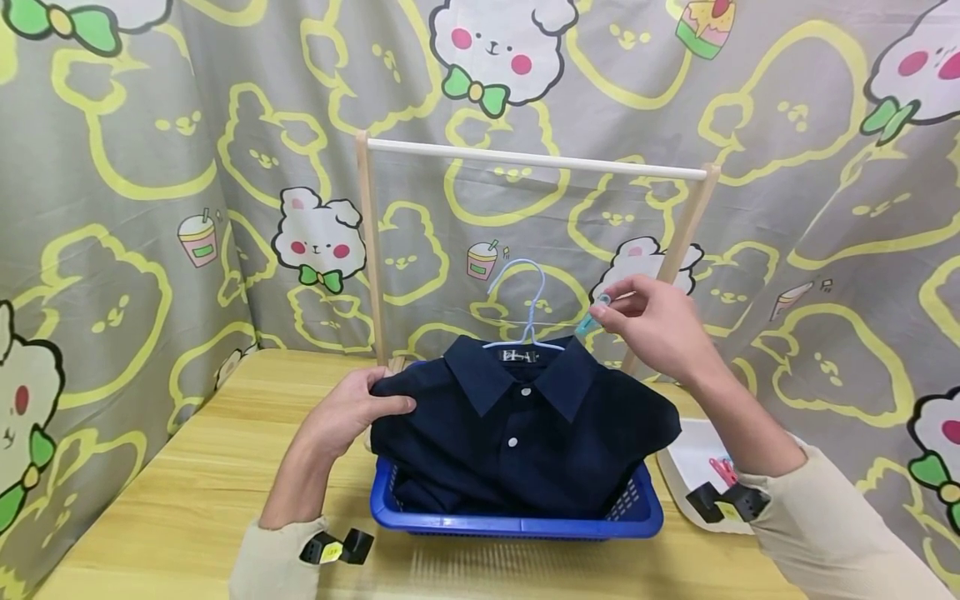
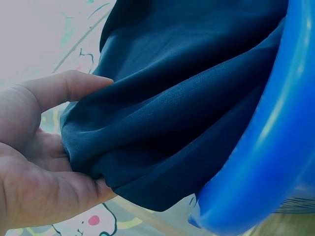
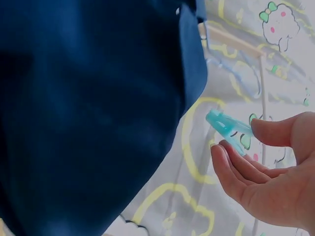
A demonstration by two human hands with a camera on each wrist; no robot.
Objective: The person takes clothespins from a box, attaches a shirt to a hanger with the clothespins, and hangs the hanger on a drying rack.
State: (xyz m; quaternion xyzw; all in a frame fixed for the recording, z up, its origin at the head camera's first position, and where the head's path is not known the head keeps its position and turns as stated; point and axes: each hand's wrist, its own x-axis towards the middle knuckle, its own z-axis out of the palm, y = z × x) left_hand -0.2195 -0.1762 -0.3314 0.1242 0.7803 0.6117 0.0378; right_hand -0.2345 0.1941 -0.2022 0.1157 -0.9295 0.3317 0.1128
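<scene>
A navy shirt [image 1: 480, 450] with a collar and white buttons sits in a blue plastic basket [image 1: 517, 527], its lower part bunched inside. Through its neck rises the hook of a light blue hanger [image 1: 531, 312]. My left hand [image 1: 348, 417] grips the shirt at its left shoulder, and in the left wrist view the thumb lies over the folded fabric [image 2: 162, 118]. Beside the collar, my right hand [image 1: 652, 321] pinches a teal clothespin [image 1: 592, 317] between thumb and fingers. In the right wrist view the clothespin [image 3: 226, 125] is apart from the shirt.
Behind the basket stands a wooden rack with a white crossbar [image 1: 536, 158]. A white tray [image 1: 682, 442] holding pink and other clothespins [image 1: 723, 471] is at the right, partly hidden by my right forearm. A patterned curtain [image 1: 285, 150] surrounds the wooden table [image 1: 187, 483].
</scene>
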